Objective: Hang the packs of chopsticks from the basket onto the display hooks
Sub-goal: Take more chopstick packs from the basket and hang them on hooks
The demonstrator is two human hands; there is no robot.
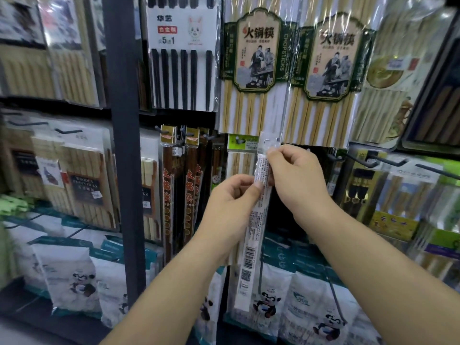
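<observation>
I hold a long narrow clear pack of chopsticks [251, 247] upright in front of the display, its printed back with a barcode facing me. My right hand [296, 175] pinches the pack near its top, just below the hang hole. My left hand [231, 202] pinches its left edge a little lower. Right behind the pack's top hangs a similar pack with a green header [240, 155]. A bare black display hook [358, 158] sticks out to the right of my right hand. The basket is out of view.
Large packs of bamboo chopsticks [254, 66] hang above, black chopsticks [181, 58] to their left. Dark red packs [169, 185] hang left of my hands beside a black upright post [122, 145]. White panda-printed bags [268, 295] stand on the shelf below.
</observation>
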